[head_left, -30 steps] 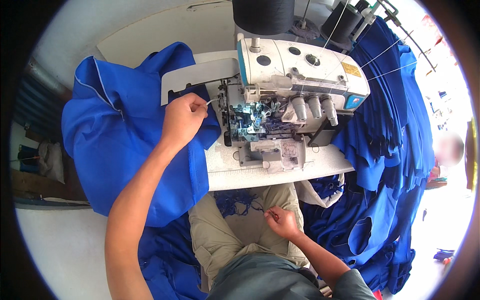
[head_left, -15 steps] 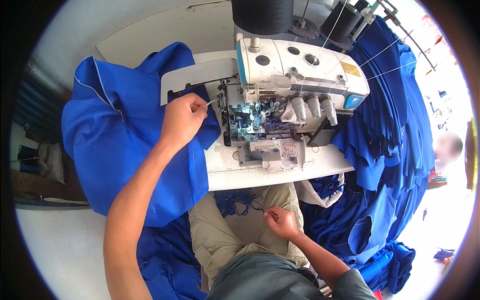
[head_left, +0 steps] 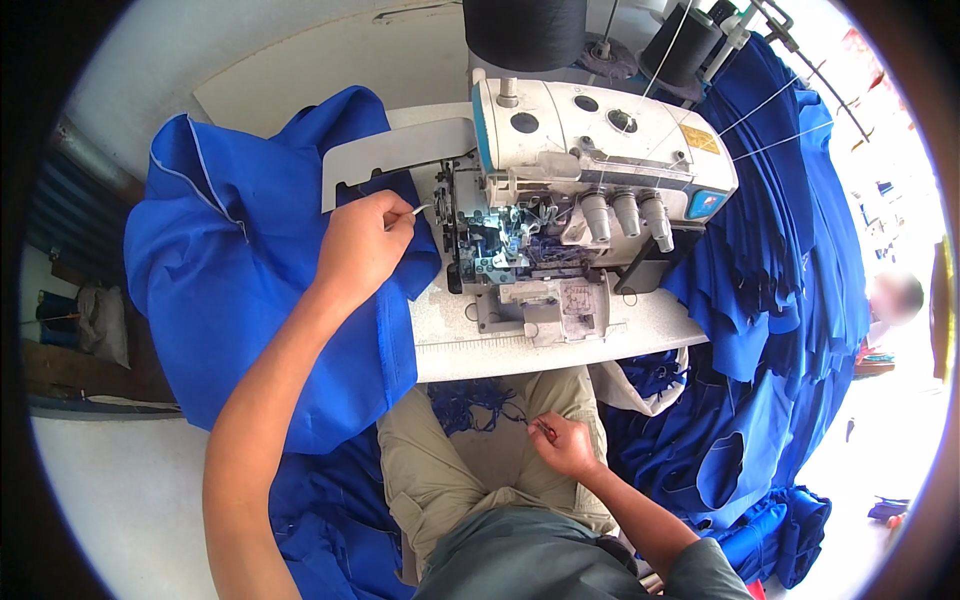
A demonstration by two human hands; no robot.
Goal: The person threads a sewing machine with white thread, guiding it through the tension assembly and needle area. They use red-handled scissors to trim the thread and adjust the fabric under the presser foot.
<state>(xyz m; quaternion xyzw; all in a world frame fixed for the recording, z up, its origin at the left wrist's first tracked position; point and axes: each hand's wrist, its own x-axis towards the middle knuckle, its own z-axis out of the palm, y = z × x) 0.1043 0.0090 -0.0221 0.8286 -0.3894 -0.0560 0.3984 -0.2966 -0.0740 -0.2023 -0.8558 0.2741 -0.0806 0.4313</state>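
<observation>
My left hand (head_left: pixel 368 240) is closed in a pinch on a thin white strip (head_left: pixel 423 209), just left of the needle and looper area of a white overlock sewing machine (head_left: pixel 600 130). Beneath that wrist, blue fabric (head_left: pixel 240 270) spreads over the left of the machine bed and hangs off its front. My right hand (head_left: pixel 565 446) is closed above my right thigh around a small red and metal tool (head_left: pixel 546 430), mostly hidden by the fingers. The machine's front cover (head_left: pixel 570 305) appears swung down, with the inner parts exposed.
Stacked blue fabric pieces (head_left: pixel 770 200) hang at the right. Black thread cones (head_left: pixel 525 30) stand behind the machine, with threads running to guides. Blue scraps (head_left: pixel 475 405) lie below the table edge, near a white bag (head_left: pixel 650 385). A person (head_left: pixel 895 300) is at far right.
My left hand has shifted very slightly down and left, and the white strip in it sits at a slightly different angle. My right hand has stayed in place.
</observation>
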